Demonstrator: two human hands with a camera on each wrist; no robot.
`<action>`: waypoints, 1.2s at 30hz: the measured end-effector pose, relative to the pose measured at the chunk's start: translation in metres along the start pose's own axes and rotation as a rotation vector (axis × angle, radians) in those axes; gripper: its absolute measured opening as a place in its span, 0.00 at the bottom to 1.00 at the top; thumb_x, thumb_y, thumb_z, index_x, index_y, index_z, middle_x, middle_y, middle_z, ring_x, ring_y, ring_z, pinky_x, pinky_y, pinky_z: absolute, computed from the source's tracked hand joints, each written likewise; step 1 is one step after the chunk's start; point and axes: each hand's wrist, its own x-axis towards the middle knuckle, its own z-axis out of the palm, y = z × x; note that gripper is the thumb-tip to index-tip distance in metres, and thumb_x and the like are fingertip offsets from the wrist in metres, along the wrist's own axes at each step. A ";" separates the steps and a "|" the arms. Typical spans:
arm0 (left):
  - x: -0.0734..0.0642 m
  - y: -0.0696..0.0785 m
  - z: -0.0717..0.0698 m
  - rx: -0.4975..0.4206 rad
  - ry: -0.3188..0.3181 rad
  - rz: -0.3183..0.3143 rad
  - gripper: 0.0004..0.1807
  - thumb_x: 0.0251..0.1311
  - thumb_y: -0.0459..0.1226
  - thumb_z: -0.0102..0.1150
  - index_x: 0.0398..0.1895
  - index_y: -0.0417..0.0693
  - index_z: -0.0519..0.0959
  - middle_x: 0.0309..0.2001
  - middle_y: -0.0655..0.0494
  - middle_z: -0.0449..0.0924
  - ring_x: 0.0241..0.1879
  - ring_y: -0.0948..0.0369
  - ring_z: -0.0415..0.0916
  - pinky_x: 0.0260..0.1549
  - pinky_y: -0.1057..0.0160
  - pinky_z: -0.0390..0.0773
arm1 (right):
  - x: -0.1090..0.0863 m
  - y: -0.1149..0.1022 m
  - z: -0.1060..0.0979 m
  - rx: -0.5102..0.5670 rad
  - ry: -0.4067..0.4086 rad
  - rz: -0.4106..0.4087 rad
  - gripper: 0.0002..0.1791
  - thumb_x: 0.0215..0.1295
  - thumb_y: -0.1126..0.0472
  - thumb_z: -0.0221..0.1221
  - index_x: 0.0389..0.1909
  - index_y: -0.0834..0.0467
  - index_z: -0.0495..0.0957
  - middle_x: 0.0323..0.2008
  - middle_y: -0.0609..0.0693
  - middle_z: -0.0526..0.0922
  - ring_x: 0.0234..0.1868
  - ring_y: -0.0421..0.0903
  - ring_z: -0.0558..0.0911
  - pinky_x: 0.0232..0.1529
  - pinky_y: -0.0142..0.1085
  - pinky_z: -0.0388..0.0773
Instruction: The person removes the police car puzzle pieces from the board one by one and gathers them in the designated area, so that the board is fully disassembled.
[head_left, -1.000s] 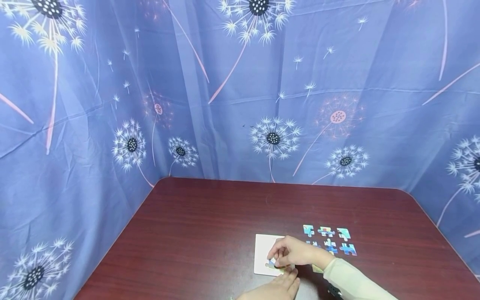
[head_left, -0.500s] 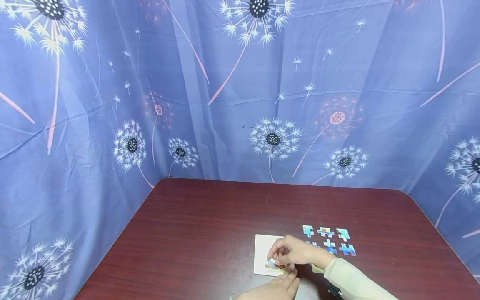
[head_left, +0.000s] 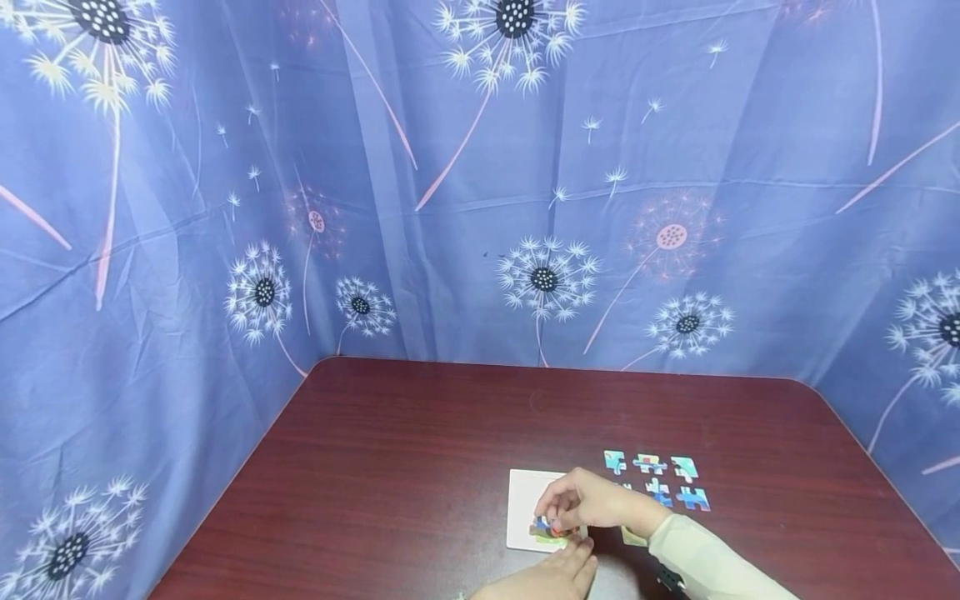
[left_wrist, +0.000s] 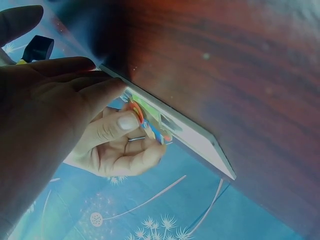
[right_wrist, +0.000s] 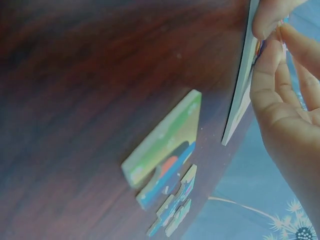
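A white square puzzle board (head_left: 523,496) lies near the front of the table. My right hand (head_left: 585,504) is over its near right part, pinching a colourful jigsaw piece (left_wrist: 154,133) between thumb and fingers. That piece is tilted in the left wrist view, close to the board. A green-patterned area (left_wrist: 145,106) shows on the board below it; whether this is a separate piece is hard to tell. With fingers extended, my left hand (head_left: 543,577) rests at the board's near edge. The fingers of my right hand partly cover the held piece.
Several loose jigsaw pieces (head_left: 692,498) lie in rows on the dark red table (head_left: 390,467), right of the board. A green and yellow piece (right_wrist: 165,145) sits close to my right wrist. A blue dandelion-print curtain (head_left: 450,275) hangs behind the table and on its left.
The piece in my right hand has tilted slightly, so its blue, brown and red print shows more clearly. Both hands stay in nearly the same place.
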 end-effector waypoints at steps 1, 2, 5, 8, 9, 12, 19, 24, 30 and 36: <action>0.000 0.000 0.001 0.004 0.003 0.002 0.38 0.71 0.58 0.35 0.69 0.35 0.62 0.71 0.44 0.58 0.72 0.57 0.53 0.66 0.68 0.58 | 0.000 0.000 0.000 0.002 -0.003 0.000 0.11 0.55 0.73 0.62 0.40 0.67 0.82 0.27 0.62 0.81 0.28 0.37 0.79 0.28 0.28 0.78; 0.000 0.000 0.001 0.010 0.012 0.007 0.38 0.71 0.57 0.35 0.69 0.35 0.62 0.71 0.43 0.59 0.72 0.56 0.53 0.66 0.67 0.58 | 0.000 -0.001 -0.001 0.002 -0.004 0.004 0.11 0.55 0.73 0.61 0.41 0.67 0.82 0.28 0.61 0.82 0.28 0.37 0.80 0.29 0.28 0.78; 0.000 0.000 0.003 0.033 0.033 0.018 0.37 0.72 0.57 0.35 0.68 0.34 0.63 0.70 0.41 0.59 0.71 0.54 0.54 0.66 0.67 0.59 | 0.000 -0.001 -0.003 -0.004 0.002 0.008 0.12 0.56 0.73 0.60 0.42 0.64 0.82 0.29 0.59 0.82 0.29 0.37 0.80 0.31 0.30 0.79; -0.001 -0.001 0.003 0.023 0.045 0.023 0.37 0.72 0.56 0.36 0.68 0.33 0.63 0.70 0.40 0.59 0.71 0.52 0.54 0.65 0.66 0.60 | -0.002 -0.003 -0.008 -0.014 0.015 0.001 0.11 0.59 0.72 0.60 0.43 0.64 0.82 0.30 0.59 0.82 0.30 0.39 0.81 0.34 0.32 0.80; -0.001 -0.001 0.003 0.011 0.041 0.019 0.37 0.72 0.56 0.35 0.68 0.33 0.63 0.70 0.40 0.59 0.71 0.52 0.54 0.65 0.66 0.60 | -0.002 -0.004 -0.009 -0.019 0.019 -0.006 0.11 0.59 0.71 0.60 0.44 0.64 0.81 0.30 0.59 0.82 0.31 0.39 0.81 0.35 0.32 0.80; -0.001 -0.001 0.003 -0.022 0.034 0.009 0.38 0.72 0.57 0.35 0.68 0.34 0.62 0.70 0.41 0.59 0.71 0.53 0.54 0.65 0.66 0.60 | -0.005 -0.006 -0.015 -0.034 0.029 -0.023 0.11 0.60 0.71 0.60 0.44 0.66 0.81 0.31 0.61 0.82 0.31 0.39 0.80 0.35 0.32 0.80; 0.000 0.000 0.004 -0.075 0.010 -0.003 0.37 0.72 0.56 0.35 0.68 0.33 0.63 0.71 0.41 0.58 0.71 0.53 0.53 0.65 0.65 0.60 | -0.018 -0.009 -0.030 -0.033 0.074 0.004 0.12 0.60 0.74 0.58 0.45 0.69 0.80 0.31 0.60 0.81 0.29 0.40 0.80 0.30 0.39 0.82; 0.002 0.002 0.004 -0.069 0.003 -0.041 0.38 0.72 0.57 0.32 0.68 0.35 0.63 0.71 0.43 0.58 0.72 0.54 0.53 0.66 0.66 0.58 | -0.032 -0.007 -0.041 -0.002 0.086 -0.016 0.13 0.61 0.74 0.57 0.46 0.73 0.78 0.30 0.59 0.81 0.28 0.48 0.83 0.27 0.43 0.82; 0.001 0.002 0.002 -0.112 0.002 -0.045 0.38 0.72 0.57 0.32 0.69 0.34 0.63 0.72 0.42 0.56 0.72 0.53 0.51 0.66 0.65 0.57 | -0.050 -0.003 -0.050 0.003 0.116 -0.014 0.13 0.62 0.73 0.57 0.47 0.74 0.77 0.31 0.64 0.80 0.28 0.47 0.83 0.28 0.42 0.82; 0.000 0.002 0.000 -0.155 -0.009 -0.045 0.39 0.71 0.58 0.32 0.69 0.33 0.61 0.72 0.41 0.55 0.73 0.53 0.49 0.67 0.65 0.57 | -0.071 -0.003 -0.060 0.009 0.145 0.008 0.12 0.63 0.75 0.54 0.47 0.73 0.77 0.29 0.66 0.80 0.28 0.43 0.80 0.25 0.37 0.79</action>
